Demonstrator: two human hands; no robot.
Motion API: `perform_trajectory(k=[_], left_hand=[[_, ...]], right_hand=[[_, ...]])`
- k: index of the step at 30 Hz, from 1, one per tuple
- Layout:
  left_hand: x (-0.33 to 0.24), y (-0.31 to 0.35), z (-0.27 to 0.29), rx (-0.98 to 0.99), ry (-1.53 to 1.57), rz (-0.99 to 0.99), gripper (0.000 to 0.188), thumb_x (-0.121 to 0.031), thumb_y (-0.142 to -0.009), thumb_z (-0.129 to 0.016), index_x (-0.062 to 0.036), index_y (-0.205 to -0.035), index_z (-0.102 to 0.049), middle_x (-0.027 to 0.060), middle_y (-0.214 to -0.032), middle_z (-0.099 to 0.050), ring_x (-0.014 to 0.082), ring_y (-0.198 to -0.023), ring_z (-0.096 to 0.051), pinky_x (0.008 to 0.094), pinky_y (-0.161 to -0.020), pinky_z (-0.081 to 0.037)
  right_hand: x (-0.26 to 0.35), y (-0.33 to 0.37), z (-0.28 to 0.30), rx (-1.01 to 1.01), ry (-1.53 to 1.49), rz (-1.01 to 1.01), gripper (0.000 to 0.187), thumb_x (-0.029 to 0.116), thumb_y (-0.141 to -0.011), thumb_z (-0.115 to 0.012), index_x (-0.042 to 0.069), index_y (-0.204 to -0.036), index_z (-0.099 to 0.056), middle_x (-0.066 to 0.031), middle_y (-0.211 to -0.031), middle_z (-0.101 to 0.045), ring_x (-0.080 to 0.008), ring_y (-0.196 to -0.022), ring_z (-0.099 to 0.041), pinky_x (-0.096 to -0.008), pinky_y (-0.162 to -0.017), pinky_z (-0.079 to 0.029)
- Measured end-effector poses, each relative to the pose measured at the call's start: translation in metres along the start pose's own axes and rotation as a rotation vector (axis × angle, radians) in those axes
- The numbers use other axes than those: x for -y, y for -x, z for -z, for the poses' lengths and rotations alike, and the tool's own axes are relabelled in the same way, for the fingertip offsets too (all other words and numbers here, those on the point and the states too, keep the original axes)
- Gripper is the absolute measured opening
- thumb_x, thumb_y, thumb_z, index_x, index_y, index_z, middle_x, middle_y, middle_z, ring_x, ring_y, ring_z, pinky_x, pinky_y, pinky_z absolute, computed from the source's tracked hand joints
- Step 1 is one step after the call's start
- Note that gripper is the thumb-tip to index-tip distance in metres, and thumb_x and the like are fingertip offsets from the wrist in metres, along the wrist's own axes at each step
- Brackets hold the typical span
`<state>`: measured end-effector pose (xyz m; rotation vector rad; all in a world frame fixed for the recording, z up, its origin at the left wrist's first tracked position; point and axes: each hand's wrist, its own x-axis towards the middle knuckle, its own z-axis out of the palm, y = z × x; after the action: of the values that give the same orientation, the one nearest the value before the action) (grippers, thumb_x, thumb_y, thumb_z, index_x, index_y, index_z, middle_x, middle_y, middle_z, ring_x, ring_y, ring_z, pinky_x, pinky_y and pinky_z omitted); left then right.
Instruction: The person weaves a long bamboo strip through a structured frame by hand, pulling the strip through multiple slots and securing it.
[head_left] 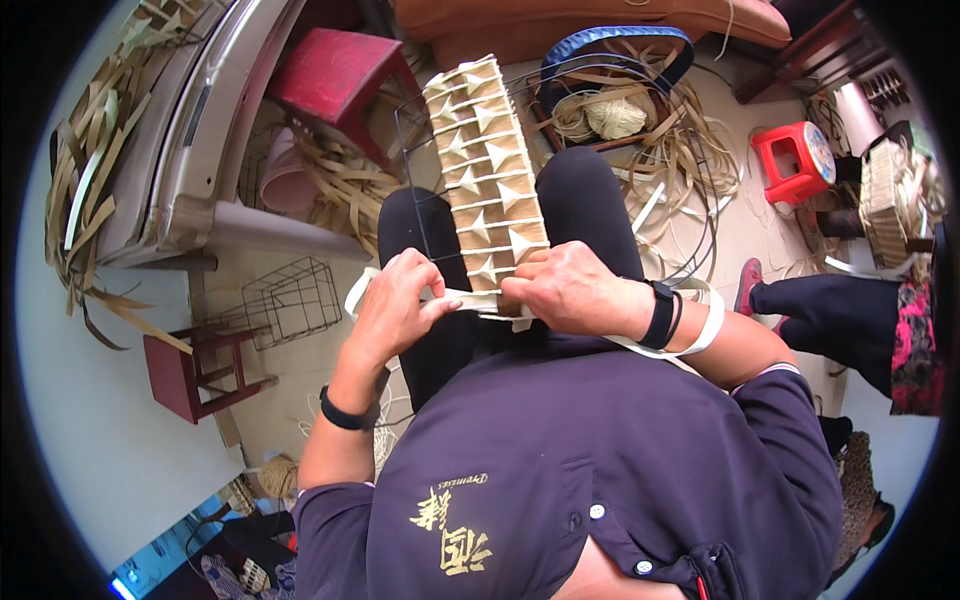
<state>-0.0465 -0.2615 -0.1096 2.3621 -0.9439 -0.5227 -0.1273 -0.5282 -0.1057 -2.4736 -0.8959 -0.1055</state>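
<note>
1. While the panel [490,175] lies over the gap between the knees [592,200], its long axis points away from the body, the far end leaning slightly left.
2. Both hands work at its near end, so most of its length stretches out beyond them.
3. The right hand [568,290] is nearer: its fingers are curled closed on the near right corner, hiding whatever else they grip.
4. The left hand [400,305] is just beside the near left corner, thumb and fingertips pinching a pale strip [474,301].
5. Between the hands, the strip crosses roughly square to the long axis; any pull seems to hinge on that.
</note>
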Motion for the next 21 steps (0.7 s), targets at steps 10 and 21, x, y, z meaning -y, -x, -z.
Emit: perform_trajectory(k=[10,21], left_hand=[[0.022,0.008,0.009,-0.054,0.292,-0.101,0.011,-0.013,-0.097,-0.068,-0.0024,-0.101,-0.069,0.0118,-0.111,-0.068,0.0295,-0.101,-0.066,0.0365,-0.090,-0.053],[0.169,0.064,-0.021,-0.135,0.793,0.412,0.035,-0.004,-0.095,-0.069,-0.0016,-0.130,-0.068,0.0010,-0.111,-0.071,0.0110,-0.103,-0.064,0.0280,-0.096,-0.051]], right_hand=[[-0.004,0.003,0.010,-0.144,-0.331,-0.092,0.018,-0.003,-0.079,-0.067,0.006,-0.094,-0.065,-0.0077,-0.072,-0.063,-0.0273,-0.067,-0.066,-0.0376,-0.059,-0.053],[-0.023,0.082,0.027,0.100,-0.838,-0.489,0.041,0.000,-0.088,-0.074,0.007,-0.127,-0.063,0.0003,-0.080,-0.063,-0.0066,-0.066,-0.055,-0.0239,-0.060,-0.045]])
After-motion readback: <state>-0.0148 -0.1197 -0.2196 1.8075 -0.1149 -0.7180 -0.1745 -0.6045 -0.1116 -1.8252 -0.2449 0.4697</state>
